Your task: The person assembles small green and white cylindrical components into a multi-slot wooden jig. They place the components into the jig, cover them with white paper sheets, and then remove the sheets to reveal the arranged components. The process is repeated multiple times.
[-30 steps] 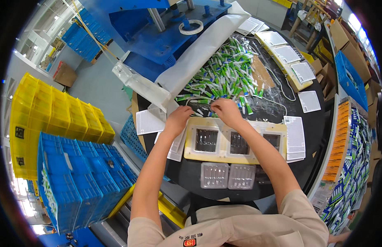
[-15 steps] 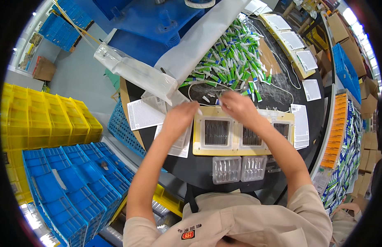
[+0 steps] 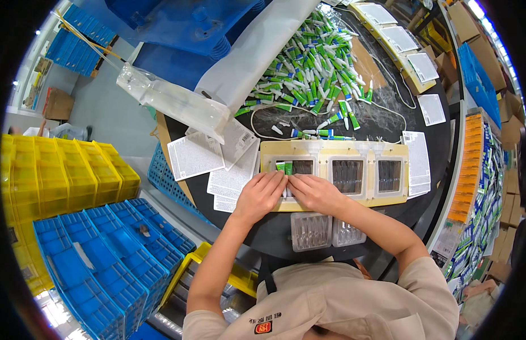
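Note:
My left hand (image 3: 259,196) and my right hand (image 3: 316,194) meet over the leftmost window of a cream-coloured fixture (image 3: 325,205). Each has its fingers closed around a small green-and-white tube; the left tube (image 3: 280,166) and the right tube (image 3: 288,169) stand side by side, green ends pointing away from me. My fingers cover most of their length. Clear plastic blister trays sit in the fixture's windows, the middle tray (image 3: 347,177) and the right tray (image 3: 389,176) in full view. A few loose tubes (image 3: 319,134) lie just beyond the fixture.
A large heap of green-and-white tubes (image 3: 314,71) covers the far table. Printed cards lie left (image 3: 195,154) and right (image 3: 416,161) of the fixture. Two clear blister trays (image 3: 311,232) rest near me. Blue crates (image 3: 98,249) and yellow crates (image 3: 70,175) are stacked at left.
Both hands have come from beyond the fixture's far edge toward me and together over its left window, with green-and-white tubes now visible in them. The view has shifted slightly.

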The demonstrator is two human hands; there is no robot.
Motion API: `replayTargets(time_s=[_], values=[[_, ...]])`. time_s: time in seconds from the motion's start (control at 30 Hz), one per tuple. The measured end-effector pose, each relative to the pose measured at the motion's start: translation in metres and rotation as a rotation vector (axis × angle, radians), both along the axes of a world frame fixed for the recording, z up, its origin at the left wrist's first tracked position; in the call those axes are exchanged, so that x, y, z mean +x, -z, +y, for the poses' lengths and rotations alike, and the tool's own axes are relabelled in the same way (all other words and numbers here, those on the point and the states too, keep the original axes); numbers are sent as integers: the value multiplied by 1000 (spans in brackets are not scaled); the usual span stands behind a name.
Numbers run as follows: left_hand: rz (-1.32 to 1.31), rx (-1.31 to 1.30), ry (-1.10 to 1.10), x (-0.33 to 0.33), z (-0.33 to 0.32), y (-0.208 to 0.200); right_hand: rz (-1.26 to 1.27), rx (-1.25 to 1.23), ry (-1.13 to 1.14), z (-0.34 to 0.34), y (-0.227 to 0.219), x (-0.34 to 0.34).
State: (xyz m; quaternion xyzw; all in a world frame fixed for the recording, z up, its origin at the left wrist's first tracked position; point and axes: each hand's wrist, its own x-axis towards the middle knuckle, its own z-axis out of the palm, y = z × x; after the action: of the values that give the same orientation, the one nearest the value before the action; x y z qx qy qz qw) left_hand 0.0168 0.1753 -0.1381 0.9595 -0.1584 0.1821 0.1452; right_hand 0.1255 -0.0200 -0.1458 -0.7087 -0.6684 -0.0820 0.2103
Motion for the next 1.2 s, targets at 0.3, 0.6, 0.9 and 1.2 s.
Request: replayTargets(time_s=[0.3,0.6,0.9,1.2], values=[[117,13,-74,-11,-10,-3,245,112,590,6,-6,83],[103,-169,4,14,-22,1,181,-609,571,48,-2,150],[642,-226,-24,183,4,24,591,252,736,-6,-18,133],[892,17,261,231,1,47,1251,423,857,-123,6,23]])
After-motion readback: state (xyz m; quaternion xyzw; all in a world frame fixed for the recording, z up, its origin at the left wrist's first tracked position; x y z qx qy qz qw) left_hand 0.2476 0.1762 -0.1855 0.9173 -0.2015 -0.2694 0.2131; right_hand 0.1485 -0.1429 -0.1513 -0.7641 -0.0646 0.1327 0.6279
